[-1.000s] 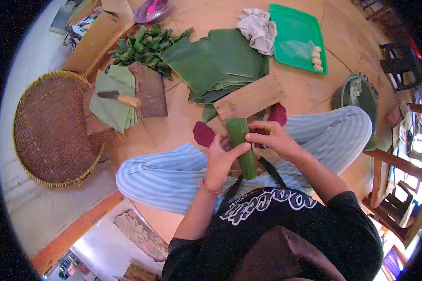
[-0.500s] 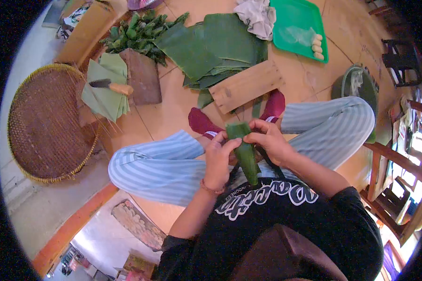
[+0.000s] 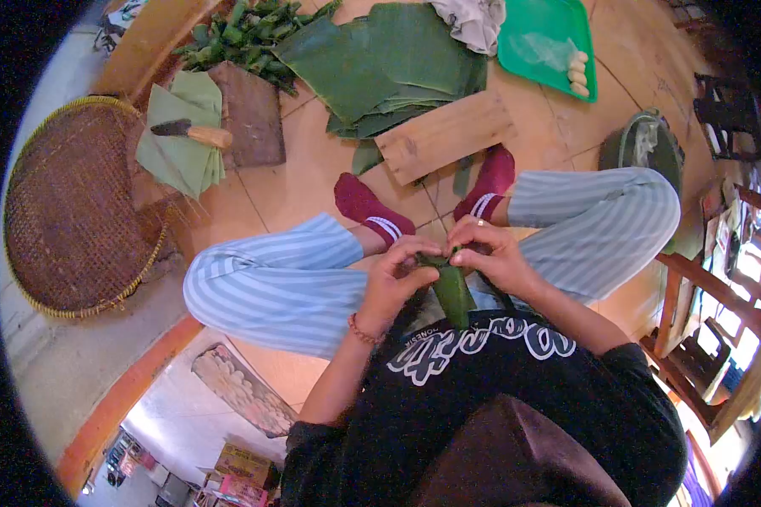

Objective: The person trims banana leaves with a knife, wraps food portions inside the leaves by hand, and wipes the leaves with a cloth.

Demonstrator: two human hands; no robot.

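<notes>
A green leaf roll [image 3: 454, 297] hangs between my hands above my lap, its lower end toward my shirt. My left hand [image 3: 400, 275] grips its upper left side with thumb and fingers. On the other side my right hand [image 3: 484, 253], a ring on one finger, pinches the upper end. Fingers partly hide that end, which looks folded. Beyond my socked feet lies a wooden board [image 3: 446, 138], and behind it a stack of large green leaves [image 3: 380, 63].
At left are a woven tray [image 3: 72, 207] and a knife [image 3: 193, 132] on pale leaves [image 3: 177, 160]. Small green bundles [image 3: 249, 42] lie behind. A green tray [image 3: 528, 68] holds several pale pieces; a grey cloth [image 3: 472, 21] touches it. A dark tub [image 3: 647, 148] stands right.
The leaf roll has been tilted and its upper end squeezed and folded between my fingers; less of it shows. The view has shifted, so the floor items appear higher in the frame.
</notes>
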